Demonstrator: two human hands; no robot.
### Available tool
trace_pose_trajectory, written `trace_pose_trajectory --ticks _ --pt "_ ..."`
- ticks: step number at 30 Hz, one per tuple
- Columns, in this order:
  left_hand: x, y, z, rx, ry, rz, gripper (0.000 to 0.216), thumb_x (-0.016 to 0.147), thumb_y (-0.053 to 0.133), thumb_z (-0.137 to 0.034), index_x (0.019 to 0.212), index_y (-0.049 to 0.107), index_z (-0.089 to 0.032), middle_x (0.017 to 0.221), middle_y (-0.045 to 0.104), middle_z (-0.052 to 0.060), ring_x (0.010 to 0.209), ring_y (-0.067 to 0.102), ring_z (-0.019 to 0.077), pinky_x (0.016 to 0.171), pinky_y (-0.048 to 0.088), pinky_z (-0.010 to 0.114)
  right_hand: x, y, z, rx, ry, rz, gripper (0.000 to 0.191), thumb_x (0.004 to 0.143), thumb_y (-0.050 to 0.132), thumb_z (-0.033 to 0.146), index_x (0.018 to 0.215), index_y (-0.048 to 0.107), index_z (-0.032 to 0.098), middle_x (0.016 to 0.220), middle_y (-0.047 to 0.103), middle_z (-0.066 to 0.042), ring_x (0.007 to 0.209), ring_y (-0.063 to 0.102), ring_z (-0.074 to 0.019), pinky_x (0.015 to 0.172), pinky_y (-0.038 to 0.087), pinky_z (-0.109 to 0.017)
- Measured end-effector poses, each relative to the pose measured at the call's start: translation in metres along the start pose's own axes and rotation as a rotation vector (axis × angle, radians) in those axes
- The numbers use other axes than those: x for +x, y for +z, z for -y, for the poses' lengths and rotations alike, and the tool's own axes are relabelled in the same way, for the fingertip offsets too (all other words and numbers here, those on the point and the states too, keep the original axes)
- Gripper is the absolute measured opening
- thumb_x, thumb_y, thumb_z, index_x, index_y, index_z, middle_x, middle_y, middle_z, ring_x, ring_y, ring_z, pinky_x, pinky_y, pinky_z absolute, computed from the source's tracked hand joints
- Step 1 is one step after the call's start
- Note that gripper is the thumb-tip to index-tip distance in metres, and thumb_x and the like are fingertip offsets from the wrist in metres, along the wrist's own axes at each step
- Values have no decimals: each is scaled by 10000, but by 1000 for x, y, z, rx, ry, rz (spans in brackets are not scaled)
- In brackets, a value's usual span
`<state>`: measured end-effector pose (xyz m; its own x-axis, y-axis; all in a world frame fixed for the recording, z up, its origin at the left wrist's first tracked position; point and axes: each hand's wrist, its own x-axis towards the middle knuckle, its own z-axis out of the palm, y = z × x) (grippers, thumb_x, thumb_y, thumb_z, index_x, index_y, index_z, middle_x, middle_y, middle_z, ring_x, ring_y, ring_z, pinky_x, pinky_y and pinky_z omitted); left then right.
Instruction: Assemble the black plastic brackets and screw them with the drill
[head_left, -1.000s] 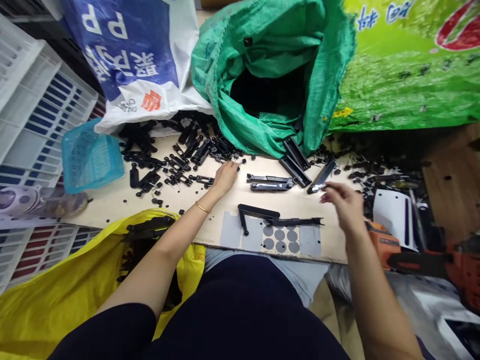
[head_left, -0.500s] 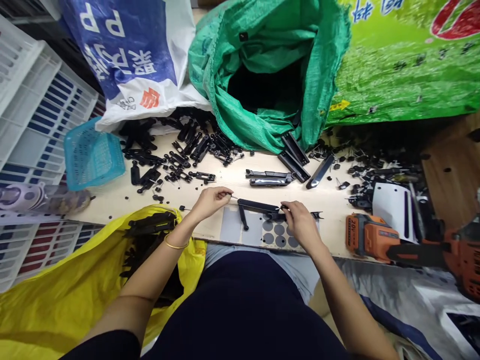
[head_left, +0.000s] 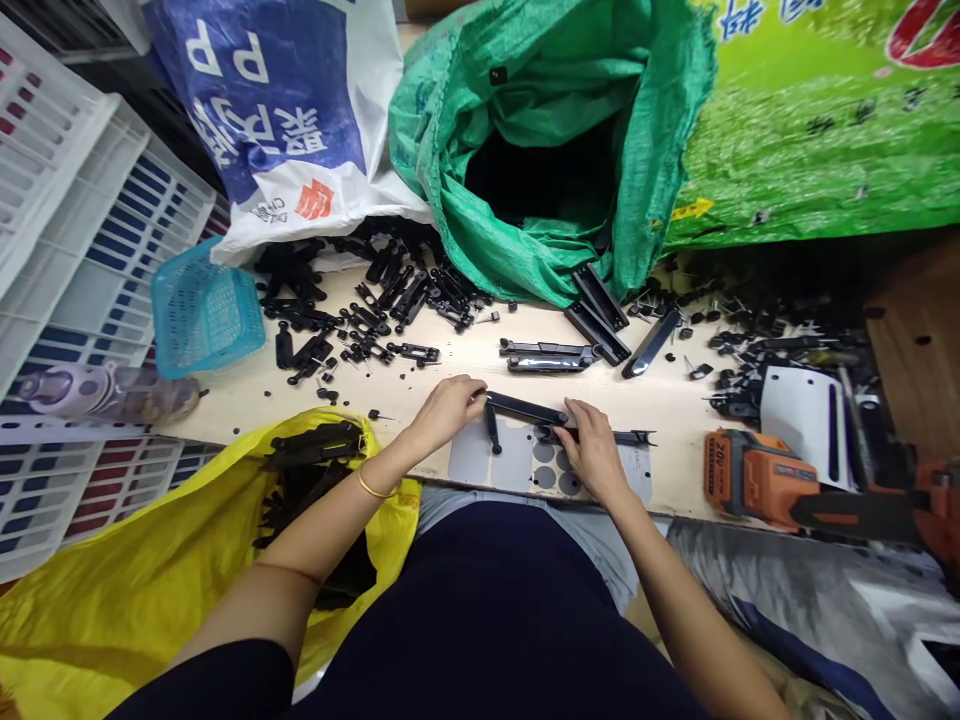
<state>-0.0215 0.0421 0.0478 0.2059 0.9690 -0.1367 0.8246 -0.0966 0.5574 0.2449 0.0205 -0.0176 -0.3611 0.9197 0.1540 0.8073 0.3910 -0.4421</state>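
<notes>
Black plastic is handled by both hands: a hinged bracket lies across a grey pad, between the two sets of fingers. The left hand is seen with its fingertips drawn together and pressed to the bracket's left end; whether anything small is pinched there cannot be told. Half a second ago that hand was held just short of the bracket, a thin pin between thumb and forefinger. A second ago it was stretched out to the pile of small parts that lies beyond the left fingers. The right hand is curled over the bracket's joint, which is clamped under bent fingers and thumb, the thin arm left sticking out past the knuckles to the right. That grip is little changed from half a second ago, though a second ago the hand was raised, open, near the loose bar now well beyond the right fingers. The bracket itself has hardly been shifted on the pad.
</notes>
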Motion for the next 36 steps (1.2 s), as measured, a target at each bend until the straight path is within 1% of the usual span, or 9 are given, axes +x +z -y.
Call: trace_pose_trajectory --ticks 11,15,18,20,22,26,28,31,36 --pt "12 2 2 258 224 171 235 888 502 -223 1065 651 -178 939 634 79 911 597 193 765 487 280 -18 1 -22 38 -92 42 405 925 417 334 1283 492 159 1107 615 -131 1042 539 -259 908 413 -427" --pt "21 9 18 162 312 142 265 880 521 -206 1112 648 -228 1044 642 57 988 574 177 836 471 278 -20 -6 -24 54 -103 82 456 912 434 330 1336 442 160 1122 598 -138 1046 530 -267 902 419 -440" --pt "20 13 25 91 315 143 326 882 476 -147 1149 631 -251 1065 648 45 1010 578 158 847 471 264 -17 -12 -9 35 -76 1 538 895 446 304 1406 357 163 1169 557 -156 1072 506 -280 925 404 -471" --pt "15 13 23 60 273 102 399 876 443 -119 1230 575 -249 1151 623 60 1059 567 167 862 471 279 -9 -14 9 14 -109 -45 563 886 450 277 1427 330 182 1214 526 -161 1104 483 -286 951 384 -487" --pt "5 14 17 31 178 49 547 853 419 -88 1381 407 -232 1211 593 85 1049 577 173 860 475 299 7 -12 29 -7 -195 -15 551 885 439 243 1426 339 216 1281 488 -155 1157 451 -286 981 361 -491" --pt "-23 32 -7 -71 -164 144 855 833 510 -216 1479 -36 -83 940 684 95 799 649 196 752 501 317 40 4 55 -95 -331 167 548 886 368 156 1429 343 218 1294 493 -145 1152 457 -276 969 375 -465" --pt "-33 51 -20 -130 -290 253 938 825 560 -332 1464 -53 -20 861 697 120 765 667 238 707 505 329 49 14 55 -130 -343 245 579 874 342 123 1448 310 193 1214 544 -146 1045 508 -266 889 429 -426" --pt "-35 73 -37 -98 -430 234 861 865 497 -337 1466 -35 -27 937 690 196 825 682 296 717 503 371 54 22 45 -152 -361 277 605 868 329 114 1464 275 203 1194 551 -141 962 523 -256 810 459 -395" --pt "-28 75 -36 -131 -432 206 785 883 432 -277 1465 -28 -16 966 683 212 868 680 303 735 503 374 55 26 38 -270 -444 242 619 885 292 121 1490 192 202 1200 529 -160 927 500 -277 765 447 -425"
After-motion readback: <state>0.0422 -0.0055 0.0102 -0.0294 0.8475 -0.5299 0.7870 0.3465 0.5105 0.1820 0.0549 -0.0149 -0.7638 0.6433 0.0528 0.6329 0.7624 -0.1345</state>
